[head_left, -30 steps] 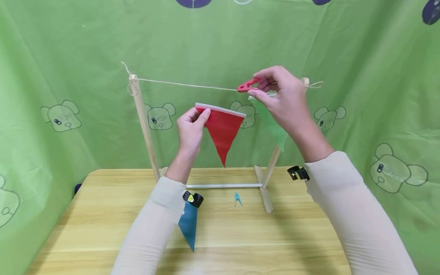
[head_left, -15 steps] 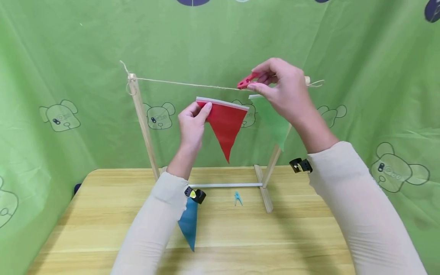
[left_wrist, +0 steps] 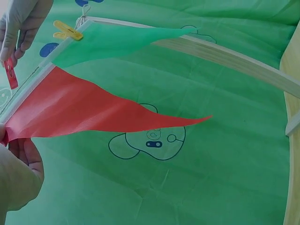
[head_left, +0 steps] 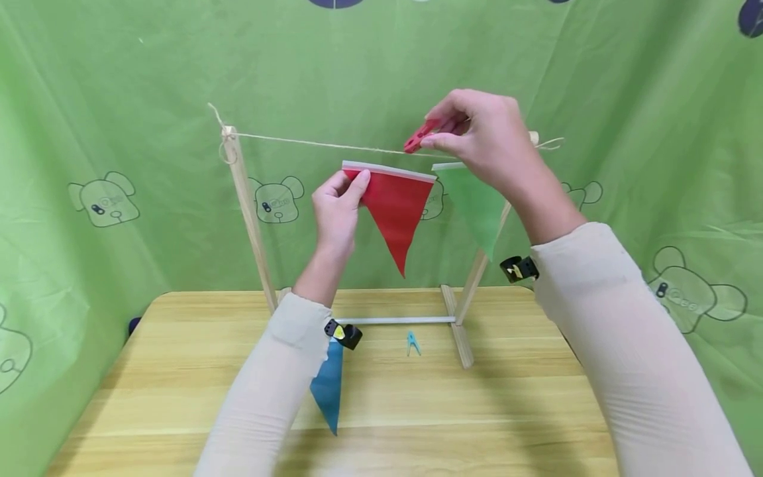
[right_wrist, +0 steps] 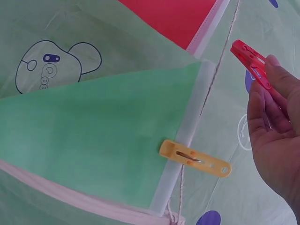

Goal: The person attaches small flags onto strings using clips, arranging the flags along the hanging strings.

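My left hand [head_left: 338, 205] pinches the white-edged upper left corner of a red triangular pennant [head_left: 395, 205], which hangs point down just below the string [head_left: 322, 143]. Between thumb and fingers, my right hand [head_left: 485, 132] holds a red clothespin [head_left: 420, 137], its nose tilted down to the left near the string. In the right wrist view that clothespin stands apart from the string. Beside the red pennant a green pennant [head_left: 473, 202] hangs on the string, with a yellow clothespin [right_wrist: 194, 158] clipped over its white edge.
A wooden stand with a left post [head_left: 249, 212] and a right post [head_left: 473, 281] carries the string. Below lie a blue clothespin [head_left: 412, 343] and a blue pennant [head_left: 328, 387] on the wooden table [head_left: 477, 417], the pennant partly hidden by my left arm. A green curtain [head_left: 369, 66] surrounds it.
My left hand has raised the red pennant and shifted it slightly right, nearer the string. My right hand has risen a little, and its red clothespin has tipped more steeply downward.
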`<state>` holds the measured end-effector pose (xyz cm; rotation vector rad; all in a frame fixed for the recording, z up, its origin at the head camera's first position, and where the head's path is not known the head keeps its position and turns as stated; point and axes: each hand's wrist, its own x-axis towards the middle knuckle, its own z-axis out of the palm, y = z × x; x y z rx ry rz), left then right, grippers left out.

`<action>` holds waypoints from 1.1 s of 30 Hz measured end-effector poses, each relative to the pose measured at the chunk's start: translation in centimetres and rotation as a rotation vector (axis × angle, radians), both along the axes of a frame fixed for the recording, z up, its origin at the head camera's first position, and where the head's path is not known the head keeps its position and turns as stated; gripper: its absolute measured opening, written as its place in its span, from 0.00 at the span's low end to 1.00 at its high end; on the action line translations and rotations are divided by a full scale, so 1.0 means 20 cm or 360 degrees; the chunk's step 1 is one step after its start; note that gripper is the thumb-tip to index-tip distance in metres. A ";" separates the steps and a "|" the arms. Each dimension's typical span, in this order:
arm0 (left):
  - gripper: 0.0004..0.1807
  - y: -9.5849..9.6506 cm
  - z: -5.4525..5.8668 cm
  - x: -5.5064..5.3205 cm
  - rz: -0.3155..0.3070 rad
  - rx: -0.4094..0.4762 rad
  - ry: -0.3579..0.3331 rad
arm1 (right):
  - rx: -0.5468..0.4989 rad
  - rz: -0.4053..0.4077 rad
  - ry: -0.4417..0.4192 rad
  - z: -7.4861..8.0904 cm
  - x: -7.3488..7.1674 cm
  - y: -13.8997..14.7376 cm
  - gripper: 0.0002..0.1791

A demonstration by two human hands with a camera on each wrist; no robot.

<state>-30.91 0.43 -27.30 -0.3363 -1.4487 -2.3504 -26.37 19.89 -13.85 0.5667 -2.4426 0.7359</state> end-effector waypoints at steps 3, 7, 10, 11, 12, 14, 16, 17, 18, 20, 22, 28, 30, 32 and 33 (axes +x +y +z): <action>0.09 0.01 0.00 0.00 0.0008 0.0004 -0.0004 | 0.0029 -0.0003 -0.0009 0.01 0.00 -0.01 0.15; 0.10 0.02 0.01 0.00 0.0013 0.0001 -0.0014 | 0.0081 0.0010 0.0016 0.03 -0.01 -0.02 0.14; 0.11 0.02 0.01 0.00 0.0016 0.0010 -0.0024 | 0.0118 0.0018 -0.0005 0.05 -0.02 -0.03 0.14; 0.11 0.02 0.01 -0.01 0.0019 0.0012 -0.0024 | 0.0127 0.0016 -0.0024 0.05 -0.02 -0.03 0.14; 0.11 0.02 0.01 0.00 0.0021 0.0017 -0.0026 | 0.0141 0.0011 -0.0045 0.06 -0.02 -0.04 0.15; 0.11 0.02 0.01 0.00 0.0024 0.0028 -0.0024 | 0.0156 -0.0002 -0.0073 0.07 -0.02 -0.04 0.15; 0.11 0.03 0.02 0.00 0.0031 0.0034 -0.0021 | 0.0169 -0.0021 -0.0103 0.08 -0.02 -0.05 0.15; 0.11 0.03 0.02 0.00 0.0033 0.0039 -0.0022 | 0.0176 -0.0031 -0.0112 0.08 -0.02 -0.05 0.14; 0.11 0.03 0.02 0.00 0.0033 0.0043 -0.0023 | 0.0187 -0.0043 -0.0120 0.09 -0.02 -0.06 0.14; 0.11 0.03 0.02 0.00 0.0035 0.0048 -0.0027 | 0.0202 -0.0061 -0.0146 0.09 -0.03 -0.06 0.14; 0.11 0.03 0.03 0.00 0.0036 0.0054 -0.0036 | 0.0215 -0.0071 -0.0172 0.09 -0.03 -0.07 0.14; 0.10 0.04 0.03 0.00 0.0031 0.0088 -0.0062 | 0.0249 -0.0081 -0.0213 0.10 -0.04 -0.08 0.13; 0.10 0.04 0.03 0.00 0.0030 0.0098 -0.0068 | 0.0260 -0.0082 -0.0208 0.10 -0.04 -0.08 0.13; 0.11 0.04 0.03 0.00 0.0029 0.0103 -0.0074 | 0.0275 -0.0077 -0.0202 0.10 -0.04 -0.08 0.12; 0.11 0.04 0.03 0.00 0.0029 0.0103 -0.0077 | 0.0282 -0.0074 -0.0201 0.10 -0.04 -0.08 0.12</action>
